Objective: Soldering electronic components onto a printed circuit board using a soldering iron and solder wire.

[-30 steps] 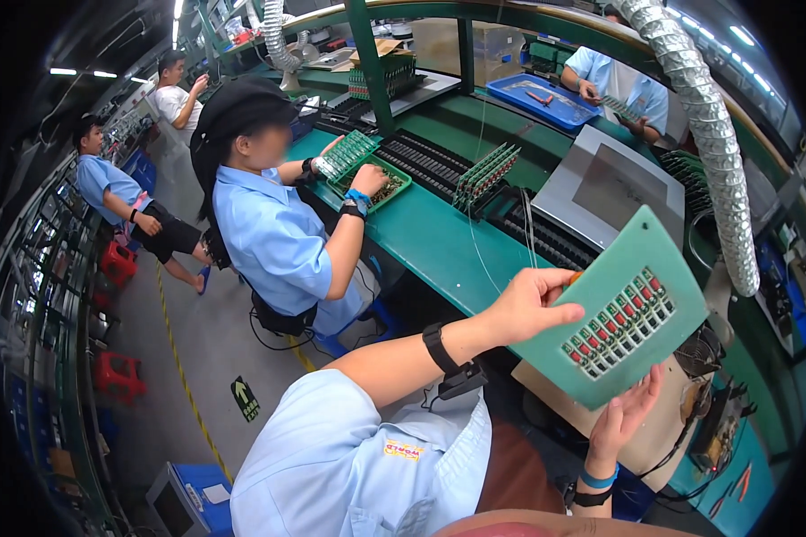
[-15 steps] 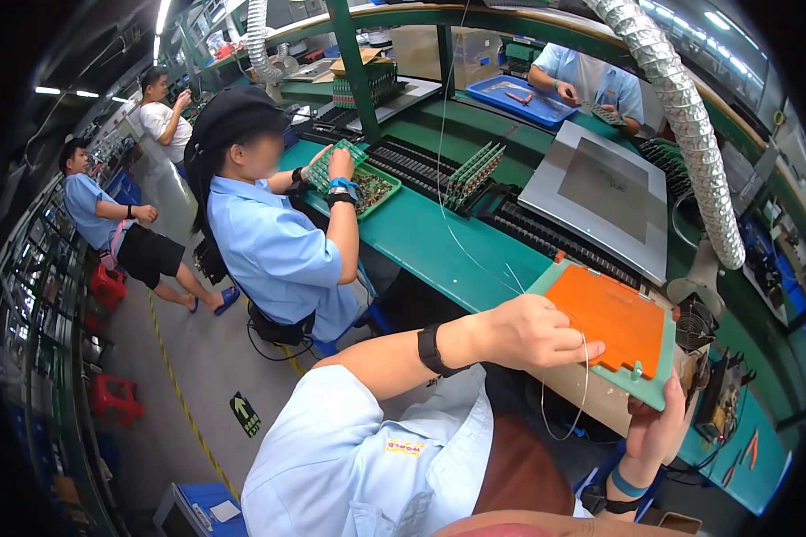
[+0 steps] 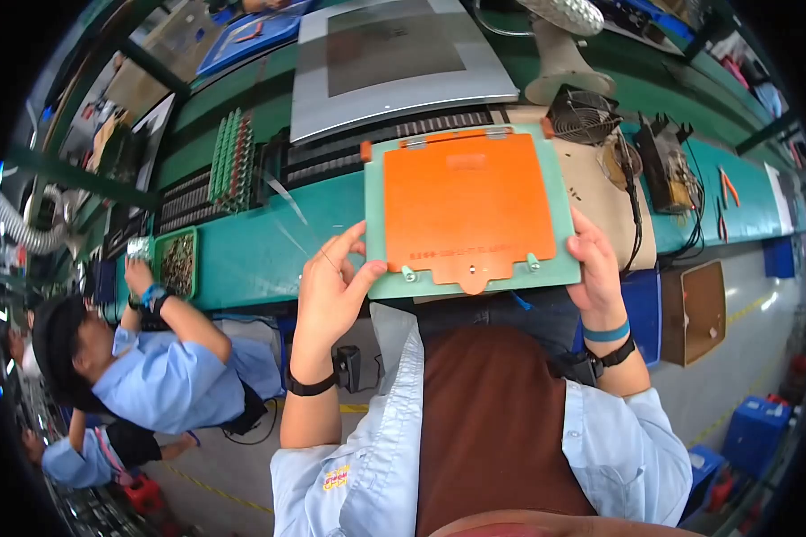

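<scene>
A flat pale-green fixture (image 3: 378, 215) with a hinged orange cover (image 3: 470, 206) lies level in front of me. Two metal hinges run along its far edge, and two small green latches stand by the near edge. My left hand (image 3: 331, 291) is closed on its near left corner, thumb on top. At the opposite side, my right hand (image 3: 597, 273) grips the right edge, its thumb along the rim and the other fingers partly hidden beneath. Thin pale strands (image 3: 288, 199) stretch just beyond my left hand. Whatever lies under the cover is hidden.
Beyond the fixture is a grey framed panel (image 3: 403, 67). A small fan (image 3: 584, 115) and a soldering-type stand (image 3: 667, 166) are to the right, with pliers (image 3: 729, 186) farther along. Upright circuit boards (image 3: 230, 161) and a green parts tray (image 3: 176, 259) are left, beside a co-worker (image 3: 166, 358).
My view has swung right, so the fixture now sits straight ahead. My left hand has gone from the top of the orange cover to the fixture's left edge; my right hand still holds the right side.
</scene>
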`<state>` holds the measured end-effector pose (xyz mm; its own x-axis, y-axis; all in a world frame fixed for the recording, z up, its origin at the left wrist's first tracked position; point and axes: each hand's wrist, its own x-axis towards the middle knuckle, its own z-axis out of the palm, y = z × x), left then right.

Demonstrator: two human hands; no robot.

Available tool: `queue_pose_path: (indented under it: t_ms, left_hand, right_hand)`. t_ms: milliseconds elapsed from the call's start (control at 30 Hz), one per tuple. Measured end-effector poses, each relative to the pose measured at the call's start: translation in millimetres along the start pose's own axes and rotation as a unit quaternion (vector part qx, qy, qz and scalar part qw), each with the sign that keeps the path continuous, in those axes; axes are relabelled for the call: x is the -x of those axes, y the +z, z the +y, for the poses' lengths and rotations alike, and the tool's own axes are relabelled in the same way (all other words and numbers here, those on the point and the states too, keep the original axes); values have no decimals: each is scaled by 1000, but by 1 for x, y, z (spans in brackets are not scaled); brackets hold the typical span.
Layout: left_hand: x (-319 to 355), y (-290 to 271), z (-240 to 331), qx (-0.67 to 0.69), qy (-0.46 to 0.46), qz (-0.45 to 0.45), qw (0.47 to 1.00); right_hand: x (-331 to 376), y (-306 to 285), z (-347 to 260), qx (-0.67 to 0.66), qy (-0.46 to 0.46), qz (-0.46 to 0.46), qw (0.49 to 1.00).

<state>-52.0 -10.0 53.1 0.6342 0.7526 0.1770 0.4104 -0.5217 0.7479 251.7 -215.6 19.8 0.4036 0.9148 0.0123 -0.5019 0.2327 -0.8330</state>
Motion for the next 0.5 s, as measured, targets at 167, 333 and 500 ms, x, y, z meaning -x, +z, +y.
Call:
queue_pose_path:
  t_ms: [167,333,500]
  left_hand:
    - [-10,18,-40,200,-130,-45,970]
    - [-18,36,-52,163,-126,-45,977]
    - [-22,48,-39,12,-72,-26,997]
  right_hand:
    - [-17,8,5,11,40,3,999]
    - [-41,-4,18,69,73,64,993]
    - [-53,-12,3,454,153,74,875]
